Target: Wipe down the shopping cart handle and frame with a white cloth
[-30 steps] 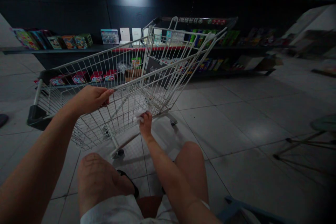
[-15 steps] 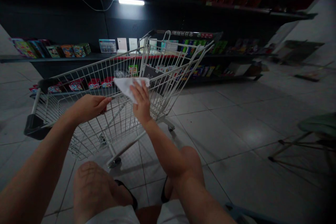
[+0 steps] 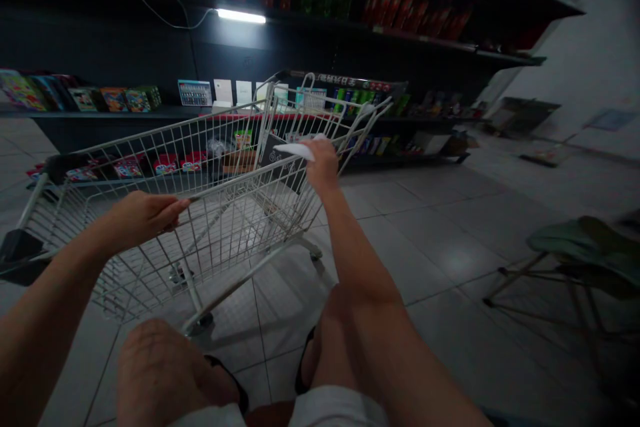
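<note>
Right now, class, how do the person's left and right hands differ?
The left hand curls around the rim of the wire shopping cart, while the right hand pinches a white cloth or tissue. The left hand sits lower in view, the right higher and farther forward. Both are bare.

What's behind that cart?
A dark shelf with red packets shows through the cart's wire mesh. The mesh and the right hand cover parts of the shelf, so some goods there can't be made out.
</note>
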### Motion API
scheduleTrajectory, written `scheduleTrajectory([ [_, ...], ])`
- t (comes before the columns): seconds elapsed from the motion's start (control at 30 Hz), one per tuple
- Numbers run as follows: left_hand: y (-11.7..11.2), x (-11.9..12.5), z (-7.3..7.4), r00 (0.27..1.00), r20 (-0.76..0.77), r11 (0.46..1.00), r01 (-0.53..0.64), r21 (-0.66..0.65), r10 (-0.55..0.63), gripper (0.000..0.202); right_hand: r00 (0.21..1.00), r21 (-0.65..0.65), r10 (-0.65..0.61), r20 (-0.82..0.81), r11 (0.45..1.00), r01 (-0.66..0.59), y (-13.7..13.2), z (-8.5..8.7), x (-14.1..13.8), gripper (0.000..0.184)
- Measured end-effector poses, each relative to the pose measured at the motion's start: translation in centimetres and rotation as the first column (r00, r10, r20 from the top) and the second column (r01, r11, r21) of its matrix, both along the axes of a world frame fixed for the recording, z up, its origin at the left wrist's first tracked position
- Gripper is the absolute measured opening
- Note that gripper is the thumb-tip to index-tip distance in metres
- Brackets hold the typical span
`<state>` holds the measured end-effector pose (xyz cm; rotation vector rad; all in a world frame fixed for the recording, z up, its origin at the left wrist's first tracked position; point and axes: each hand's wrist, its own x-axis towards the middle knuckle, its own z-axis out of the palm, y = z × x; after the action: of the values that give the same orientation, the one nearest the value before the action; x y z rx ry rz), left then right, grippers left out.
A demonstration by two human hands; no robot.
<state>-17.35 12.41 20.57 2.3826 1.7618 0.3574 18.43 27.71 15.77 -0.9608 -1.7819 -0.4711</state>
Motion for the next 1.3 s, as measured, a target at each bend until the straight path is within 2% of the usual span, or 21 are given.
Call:
scheduleTrajectory([
  [0.07,-0.2,-0.3,0.2,1.0,-0.003,0.998,-0.021,-0.062,0.021,0.045,0.991,0.003,0.084,0.107,0.996,-0.085,-1.3,-0.3,-2.0,0.045],
  [0.13,-0.3,-1.1,0.3,0.999,0.001,0.993,-0.038,-0.113,0.038,0.046,0.966,-0.021,0.155,0.207,0.988,-0.154,-2.1,-0.1,-2.3,0.049],
  [0.2,-0.3,-2.5,0.2,0.997,0.035,0.987,-0.057,-0.148,0.063,0.046,0.966,-0.032,0.146,0.214,0.989,-0.142,-1.8,0.5,-0.3,0.046],
  [0.3,0.0,-5.4,-0.2,0.98,0.144,0.969,-0.103,-0.223,0.138,0.051,0.99,-0.028,0.051,0.132,0.998,-0.048,-0.6,1.4,4.2,0.041],
  [0.37,0.3,-6.8,-0.5,0.958,0.196,0.949,-0.15,-0.276,0.208,0.06,0.997,-0.014,0.007,0.081,1.0,-0.006,-0.7,1.4,5.0,0.042],
  [0.4,0.5,-6.9,-0.4,0.952,0.197,0.942,-0.171,-0.289,0.233,0.064,0.998,0.0,0.001,0.059,1.0,-0.001,-1.2,1.2,4.3,0.043],
  [0.43,0.7,-6.5,-0.2,0.954,0.177,0.941,-0.187,-0.281,0.242,0.067,0.999,0.013,0.006,0.043,1.0,-0.007,-2.0,0.8,3.0,0.045],
  [0.5,1.3,-4.3,0.7,0.976,0.096,0.964,-0.171,-0.206,0.193,0.066,0.998,0.026,0.044,0.05,0.999,-0.045,-4.0,0.1,-0.9,0.048],
  [0.57,2.1,-0.6,1.9,0.997,-0.016,0.993,-0.073,-0.091,0.072,0.061,0.989,0.009,0.093,0.117,0.995,-0.095,-5.9,-0.4,-4.5,0.05],
  [0.63,3.1,3.6,2.9,0.994,-0.108,1.0,0.018,-0.018,-0.02,0.06,0.965,-0.02,0.143,0.218,0.99,-0.142,-6.9,-0.6,-6.0,0.051],
  [0.7,4.1,6.7,3.4,0.987,-0.137,0.996,0.081,-0.029,-0.084,0.06,0.948,-0.029,0.157,0.277,0.987,-0.155,-6.8,-0.4,-4.7,0.051],
  [0.77,4.9,8.3,3.3,0.989,-0.091,0.991,0.106,-0.078,-0.113,0.06,0.971,0.014,0.094,0.22,0.995,-0.1,-5.9,0.1,-1.3,0.051],
  [0.87,5.5,8.4,2.6,0.992,-0.02,0.987,0.124,-0.101,-0.126,0.057,0.994,0.114,-0.101,-0.041,0.988,0.105,-4.1,1.0,4.0,0.057],
  [0.93,5.7,7.9,2.2,0.99,-0.029,0.987,0.134,-0.083,-0.137,0.054,0.973,0.13,-0.176,-0.148,0.972,0.195,-3.0,0.9,5.4,0.064],
  [1.0,5.6,7.6,2.1,0.989,-0.047,0.988,0.139,-0.066,-0.142,0.052,0.966,0.113,-0.17,-0.197,0.974,0.195,-2.3,-0.3,4.6,0.068],
  [1.03,5.6,7.7,2.1,0.988,-0.049,0.988,0.143,-0.057,-0.145,0.051,0.964,0.095,-0.146,-0.22,0.981,0.17,-2.2,-1.4,3.6,0.068],
  [1.13,5.3,7.9,2.4,0.987,-0.042,0.987,0.153,-0.044,-0.155,0.048,0.958,0.073,-0.05,-0.284,0.995,0.074,-3.0,-6.1,-0.1,0.065],
  [1.2,5.1,8.1,2.5,0.987,-0.035,0.987,0.155,-0.045,-0.156,0.047,0.961,0.095,0.015,-0.275,0.995,0.012,-4.0,-8.9,-1.5,0.062],
  [1.27,4.9,8.1,2.5,0.987,-0.044,0.987,0.152,-0.041,-0.154,0.046,0.969,0.136,0.059,-0.241,0.99,-0.026,-4.7,-9.7,-1.0,0.06],
  [1.3,4.9,8.0,2.5,0.987,-0.053,0.988,0.151,-0.036,-0.153,0.046,0.97,0.165,0.055,-0.239,0.986,-0.016,-4.6,-9.0,0.1,0.059],
])
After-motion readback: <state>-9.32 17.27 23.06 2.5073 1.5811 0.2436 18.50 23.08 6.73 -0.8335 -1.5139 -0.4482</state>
